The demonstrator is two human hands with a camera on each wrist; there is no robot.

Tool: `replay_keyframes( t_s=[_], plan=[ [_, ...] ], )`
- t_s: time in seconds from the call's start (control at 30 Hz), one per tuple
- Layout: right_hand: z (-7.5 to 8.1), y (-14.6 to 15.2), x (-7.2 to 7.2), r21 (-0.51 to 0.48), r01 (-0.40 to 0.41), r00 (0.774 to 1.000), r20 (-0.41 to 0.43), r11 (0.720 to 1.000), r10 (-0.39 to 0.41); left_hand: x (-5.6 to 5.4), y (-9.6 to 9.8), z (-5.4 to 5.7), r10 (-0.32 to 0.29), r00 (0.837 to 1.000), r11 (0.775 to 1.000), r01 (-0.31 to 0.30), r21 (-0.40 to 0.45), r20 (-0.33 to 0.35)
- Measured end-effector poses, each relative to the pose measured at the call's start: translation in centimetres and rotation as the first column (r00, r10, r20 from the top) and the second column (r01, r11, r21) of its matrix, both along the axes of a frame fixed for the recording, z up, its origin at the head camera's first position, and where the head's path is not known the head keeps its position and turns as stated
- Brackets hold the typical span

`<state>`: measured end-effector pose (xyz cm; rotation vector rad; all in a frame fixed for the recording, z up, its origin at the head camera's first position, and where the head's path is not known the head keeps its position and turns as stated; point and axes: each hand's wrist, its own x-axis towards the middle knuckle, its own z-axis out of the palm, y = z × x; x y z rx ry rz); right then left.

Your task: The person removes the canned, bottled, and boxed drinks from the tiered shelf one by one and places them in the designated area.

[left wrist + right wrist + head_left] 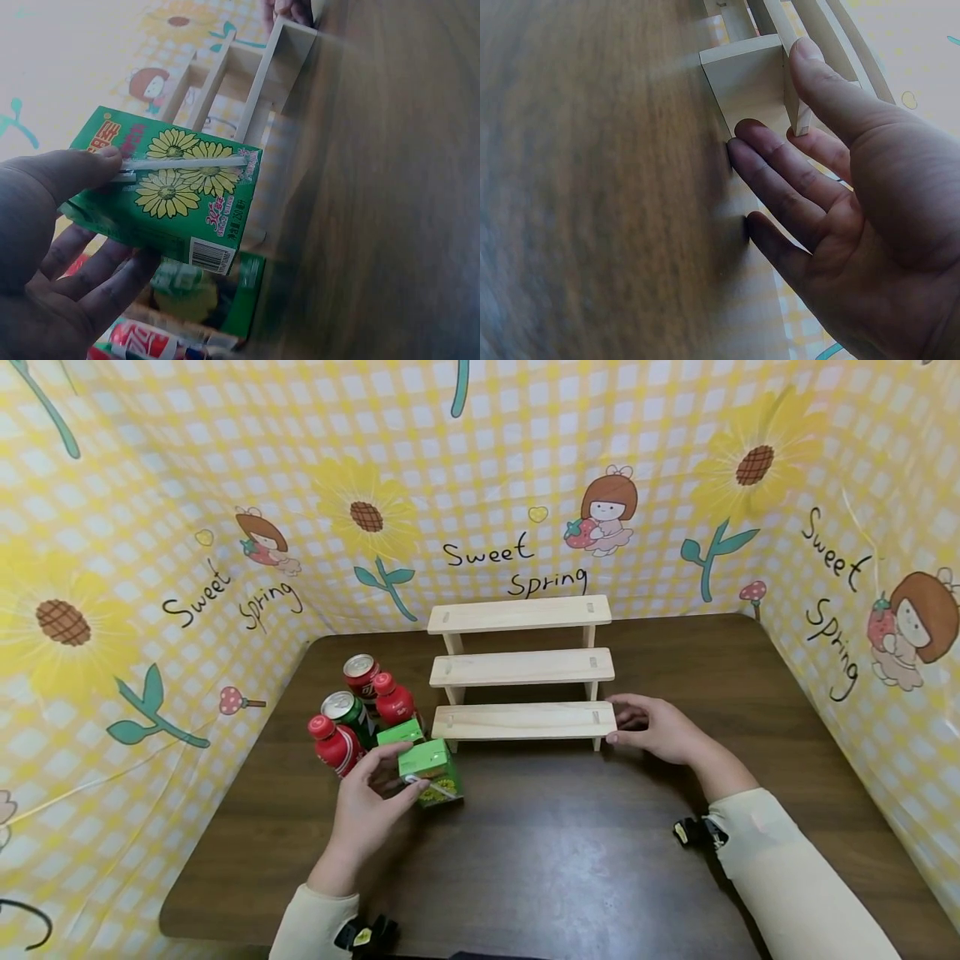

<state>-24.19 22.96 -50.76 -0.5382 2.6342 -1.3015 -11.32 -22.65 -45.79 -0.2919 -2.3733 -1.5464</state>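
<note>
My left hand pinches a green drink carton, thumb on the front and fingers behind. The carton's front shows yellow flowers and a white straw in the left wrist view. A second green carton stands just behind it. My right hand is at the right end of a three-step wooden stand. In the right wrist view, the thumb and index finger grip the end of the lowest board, while the other fingers spread near the tabletop.
Left of the stand cluster two red bottles, a red can and a green can. All stand on a dark wooden table. A yellow checked cloth with flower prints encloses its back and sides.
</note>
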Motion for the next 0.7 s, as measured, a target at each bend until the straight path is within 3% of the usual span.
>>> replay_keyframes(
  t_s=[0.23, 0.43, 0.7],
  plan=[
    [-0.1, 0.1, 0.0, -0.002, 0.005, 1.0, 0.01, 1.0, -0.005, -0.3, -2.7, -2.2, 0.031, 0.999, 0.999, -0.03, -0.036, 0.014],
    [-0.2, 0.2, -0.1, -0.015, -0.004, 1.0, 0.007, 1.0, 0.004, -0.2, -4.6, -2.4, 0.065, 0.997, 0.997, -0.063, -0.04, 0.05],
    [-0.2, 0.2, -0.2, -0.007, -0.003, 1.0, -0.007, 1.0, 0.003, 0.1, -7.1, -2.4, 0.048, 0.998, 0.999, -0.048, -0.012, 0.042]
  ],
)
